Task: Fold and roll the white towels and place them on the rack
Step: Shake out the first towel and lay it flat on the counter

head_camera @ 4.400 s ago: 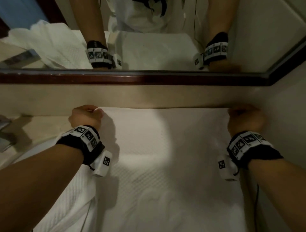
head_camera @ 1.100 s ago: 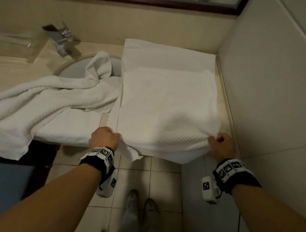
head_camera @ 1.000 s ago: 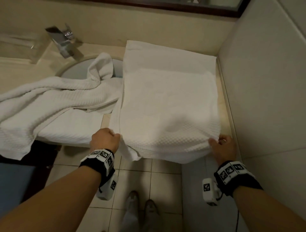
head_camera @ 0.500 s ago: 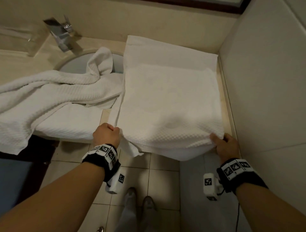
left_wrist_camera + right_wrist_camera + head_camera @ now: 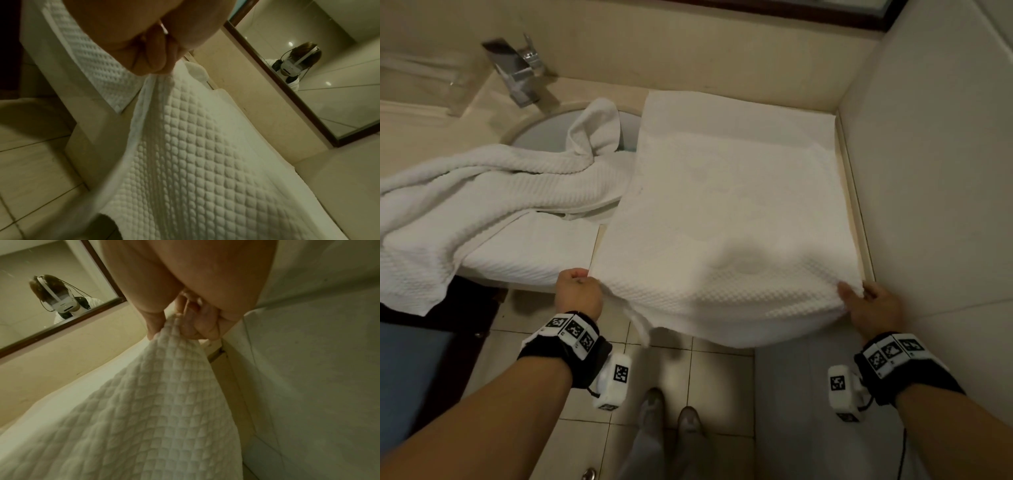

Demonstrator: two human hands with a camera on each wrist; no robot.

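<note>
A white waffle-weave towel (image 5: 726,219) lies folded on the counter's right end, its near fold hanging over the front edge. My left hand (image 5: 578,291) pinches the towel's near left corner (image 5: 156,78) in a fist. At the near right corner (image 5: 174,340), my right hand (image 5: 873,303) grips the fold between thumb and curled fingers. A second white towel (image 5: 482,205) lies crumpled to the left, draped over the sink and the counter's front. No rack is in view.
A chrome faucet (image 5: 517,72) stands behind the round sink (image 5: 541,137) at the back left. A tiled wall (image 5: 935,171) closes the right side next to my right hand. A dark-framed mirror (image 5: 287,91) runs above the backsplash. Tiled floor and my feet (image 5: 671,431) are below.
About four seconds ago both hands held the towel's far edge at the backsplash; they now hold its near fold at the counter's front. Over the last second the hands barely shifted.
</note>
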